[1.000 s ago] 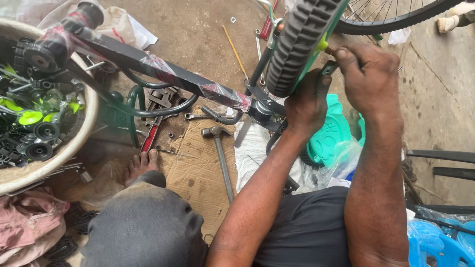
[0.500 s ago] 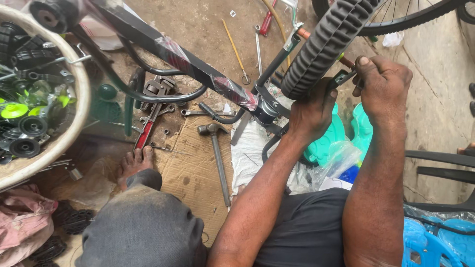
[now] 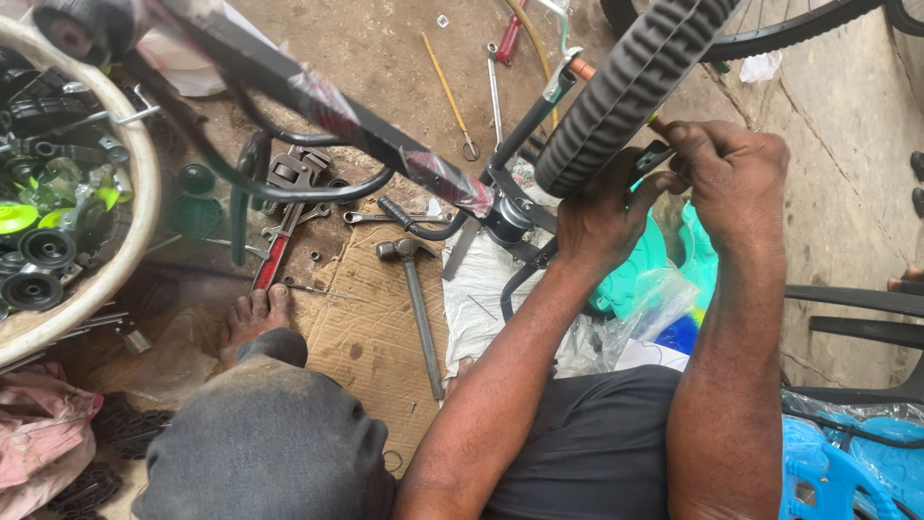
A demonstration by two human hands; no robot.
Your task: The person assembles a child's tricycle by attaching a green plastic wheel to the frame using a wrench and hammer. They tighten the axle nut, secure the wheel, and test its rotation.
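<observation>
Hands work at a knobby black tyre [image 3: 630, 82] of a small bicycle wheel, held tilted above the ground. Left hand [image 3: 602, 217] is clenched against the lower edge of the tyre, fingers wrapped over a dark frame part beneath it. Right hand [image 3: 736, 173], just right of the tyre, pinches a small dark tool [image 3: 650, 159] whose tip meets the tyre edge. Black bicycle frame tube [image 3: 318, 96] runs left from the tyre. Below the tyre, on cardboard [image 3: 361, 327], lies a hammer [image 3: 414, 279]; spanners [image 3: 371, 218] lie left of it.
</observation>
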